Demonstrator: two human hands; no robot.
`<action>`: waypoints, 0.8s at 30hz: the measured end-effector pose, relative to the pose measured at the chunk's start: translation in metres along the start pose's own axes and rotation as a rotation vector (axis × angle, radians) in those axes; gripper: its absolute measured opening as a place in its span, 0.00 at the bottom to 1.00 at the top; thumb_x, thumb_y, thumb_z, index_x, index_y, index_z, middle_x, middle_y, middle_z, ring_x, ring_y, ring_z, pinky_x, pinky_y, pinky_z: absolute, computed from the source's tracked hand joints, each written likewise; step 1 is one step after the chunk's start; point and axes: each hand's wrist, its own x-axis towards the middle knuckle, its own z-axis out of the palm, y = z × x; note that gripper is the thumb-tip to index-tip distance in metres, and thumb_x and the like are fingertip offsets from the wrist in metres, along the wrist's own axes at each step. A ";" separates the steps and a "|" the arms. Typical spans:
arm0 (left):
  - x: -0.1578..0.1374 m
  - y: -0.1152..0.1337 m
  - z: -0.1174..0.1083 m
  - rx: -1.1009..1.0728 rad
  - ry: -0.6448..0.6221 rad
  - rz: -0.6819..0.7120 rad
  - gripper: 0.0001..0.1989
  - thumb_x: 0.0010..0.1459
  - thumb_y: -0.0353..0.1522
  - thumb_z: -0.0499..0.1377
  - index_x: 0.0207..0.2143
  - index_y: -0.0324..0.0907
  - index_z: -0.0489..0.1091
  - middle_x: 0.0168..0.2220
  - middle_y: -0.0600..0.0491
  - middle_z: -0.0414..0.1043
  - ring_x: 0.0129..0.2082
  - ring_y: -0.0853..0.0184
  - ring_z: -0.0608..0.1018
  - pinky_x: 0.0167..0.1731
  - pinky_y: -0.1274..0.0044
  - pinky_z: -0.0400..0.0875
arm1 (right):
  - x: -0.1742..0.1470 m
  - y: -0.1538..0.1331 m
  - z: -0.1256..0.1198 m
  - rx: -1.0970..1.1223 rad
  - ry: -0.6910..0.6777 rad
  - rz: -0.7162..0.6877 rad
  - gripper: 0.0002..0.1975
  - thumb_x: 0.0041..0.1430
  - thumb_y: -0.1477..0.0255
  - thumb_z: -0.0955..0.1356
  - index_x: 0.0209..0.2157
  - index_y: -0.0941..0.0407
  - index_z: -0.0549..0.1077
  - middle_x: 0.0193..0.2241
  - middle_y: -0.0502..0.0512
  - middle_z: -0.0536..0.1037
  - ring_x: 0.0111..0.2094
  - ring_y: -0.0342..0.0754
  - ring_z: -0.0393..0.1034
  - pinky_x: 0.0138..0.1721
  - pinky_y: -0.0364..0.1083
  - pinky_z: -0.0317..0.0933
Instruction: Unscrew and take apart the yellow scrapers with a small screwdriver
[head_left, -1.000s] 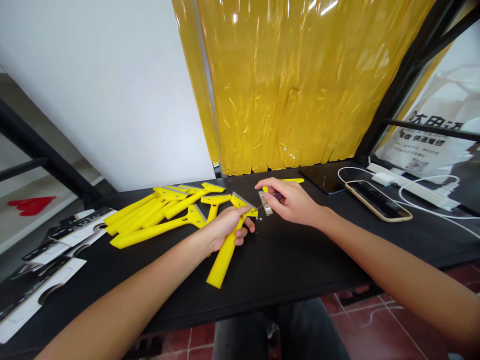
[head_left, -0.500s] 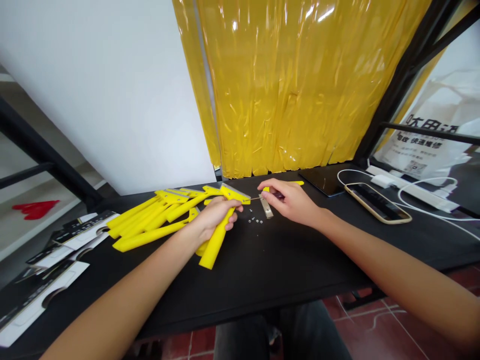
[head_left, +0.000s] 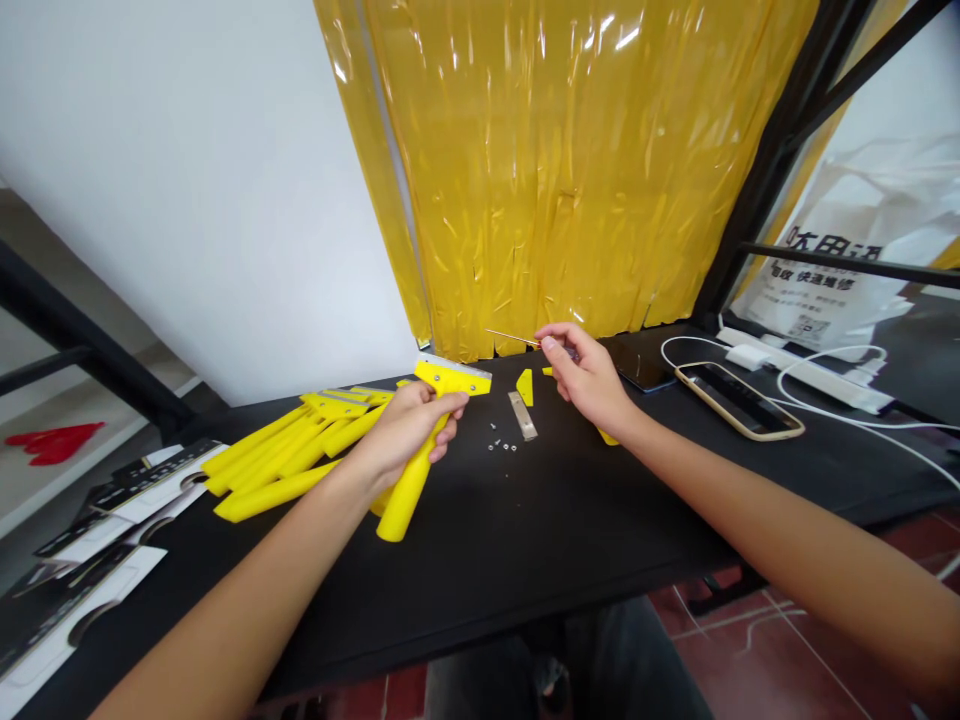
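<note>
My left hand (head_left: pixel 420 425) is wrapped around a yellow scraper (head_left: pixel 407 490), its wide head tilted up with a metal blade and two screws showing. In my right hand (head_left: pixel 581 370) is a thin screwdriver (head_left: pixel 511 337), its shaft pointing left, raised and apart from the scraper head. Between the hands, a flat metal blade plate (head_left: pixel 523 416) lies on the black table beside a small yellow piece (head_left: pixel 525 387). Several small screws and nuts (head_left: pixel 502 447) are scattered just left of the plate. Another yellow part (head_left: pixel 607 437) is partly hidden under my right wrist.
A pile of yellow scrapers (head_left: pixel 292 450) lies to the left. Beyond it are stacked black-and-white cards (head_left: pixel 112 560). On the right are a phone (head_left: pixel 739 400), a dark tablet (head_left: pixel 637 362), and a white power strip (head_left: pixel 814 370) with cables. Yellow plastic strips (head_left: pixel 562 180) hang behind the table.
My right hand has lifted the screwdriver away from the scraper head, up and back. The scraper head has turned so its blade side faces me more. The whole view has shifted slightly.
</note>
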 end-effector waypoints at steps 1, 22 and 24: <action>0.000 0.002 -0.001 0.023 0.028 0.016 0.13 0.60 0.36 0.61 0.26 0.43 0.64 0.15 0.58 0.61 0.12 0.75 0.62 0.14 0.80 0.55 | 0.001 0.001 0.001 0.052 0.003 0.047 0.16 0.64 0.55 0.67 0.44 0.52 0.71 0.27 0.48 0.65 0.21 0.40 0.56 0.18 0.41 0.53; 0.004 -0.033 0.007 1.049 0.060 0.408 0.17 0.62 0.32 0.55 0.52 0.46 0.75 0.51 0.45 0.76 0.51 0.53 0.77 0.52 0.69 0.66 | -0.003 0.007 0.007 -0.028 -0.098 0.034 0.19 0.58 0.52 0.71 0.33 0.54 0.72 0.24 0.47 0.67 0.18 0.38 0.59 0.17 0.42 0.54; 0.003 -0.035 0.008 1.109 0.081 0.399 0.17 0.62 0.31 0.56 0.52 0.45 0.74 0.51 0.44 0.77 0.49 0.51 0.77 0.50 0.67 0.67 | -0.002 0.006 0.006 0.059 -0.073 0.080 0.21 0.59 0.50 0.70 0.31 0.54 0.70 0.22 0.45 0.65 0.15 0.37 0.56 0.14 0.42 0.52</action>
